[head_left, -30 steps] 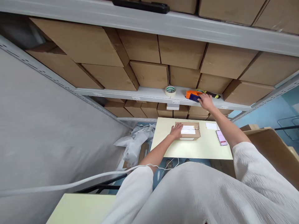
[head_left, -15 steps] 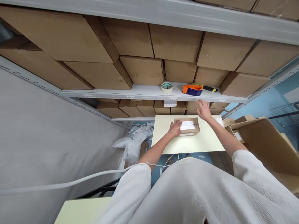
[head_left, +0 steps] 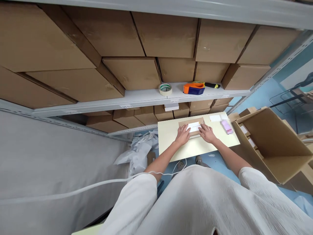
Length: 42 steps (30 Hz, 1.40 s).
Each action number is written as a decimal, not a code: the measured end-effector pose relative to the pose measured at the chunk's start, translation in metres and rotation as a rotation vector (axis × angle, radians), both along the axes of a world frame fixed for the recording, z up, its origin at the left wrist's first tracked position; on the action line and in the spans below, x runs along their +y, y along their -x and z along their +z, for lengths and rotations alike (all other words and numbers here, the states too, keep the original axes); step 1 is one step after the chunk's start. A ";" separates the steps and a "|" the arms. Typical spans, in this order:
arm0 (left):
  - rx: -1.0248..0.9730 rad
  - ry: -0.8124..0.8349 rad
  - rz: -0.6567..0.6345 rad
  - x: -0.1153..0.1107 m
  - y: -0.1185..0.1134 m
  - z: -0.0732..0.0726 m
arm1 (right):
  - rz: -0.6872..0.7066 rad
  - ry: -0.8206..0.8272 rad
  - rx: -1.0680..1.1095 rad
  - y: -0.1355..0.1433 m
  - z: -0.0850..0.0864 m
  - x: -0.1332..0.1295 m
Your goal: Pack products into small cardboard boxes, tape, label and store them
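A small brown cardboard box (head_left: 184,122) lies on the pale yellow tabletop (head_left: 171,148). On its top is a white label (head_left: 194,126) with a dark line across it. My left hand (head_left: 182,134) rests on the left part of the box, fingers stretched out at the label's edge. At the right end, my right hand (head_left: 207,133) lies over the box with its fingers extended onto the label. Neither hand is wrapped round anything. The hands cover parts of the box's near side.
A tape roll (head_left: 165,89), an orange-and-blue tape dispenser (head_left: 194,88) and a black-and-yellow cutter (head_left: 212,85) lie on the shelf above. A white card (head_left: 215,118) and a blurred pink item (head_left: 227,126) lie at the table's right. A large open carton (head_left: 281,140) stands beside it.
My right hand has come down from near the shelf edge onto the right end of the box. The left hand stays on the box. The view has shifted, and the pink item now shows.
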<state>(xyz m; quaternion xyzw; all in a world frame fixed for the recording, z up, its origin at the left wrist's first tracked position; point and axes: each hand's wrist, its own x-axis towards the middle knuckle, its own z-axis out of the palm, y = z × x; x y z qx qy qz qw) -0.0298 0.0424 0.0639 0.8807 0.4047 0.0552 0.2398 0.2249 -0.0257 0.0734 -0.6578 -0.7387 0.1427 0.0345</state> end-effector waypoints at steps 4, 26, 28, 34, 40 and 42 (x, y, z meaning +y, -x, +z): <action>0.019 -0.011 -0.030 -0.001 -0.010 0.001 | -0.050 0.001 -0.017 -0.002 -0.002 -0.003; 0.027 0.057 -0.108 0.005 -0.255 0.002 | -0.165 0.084 0.043 -0.264 -0.019 0.006; 0.041 0.105 -0.079 0.006 -0.277 -0.005 | -0.154 0.109 0.053 -0.287 -0.021 0.012; 0.083 0.212 -0.010 0.013 -0.318 -0.023 | -0.192 0.197 0.086 -0.331 -0.027 0.043; 0.110 0.271 0.038 0.034 -0.341 -0.042 | -0.309 0.315 0.089 -0.340 -0.052 0.097; 0.107 0.288 0.059 0.043 -0.347 -0.051 | -0.336 0.335 0.101 -0.337 -0.064 0.113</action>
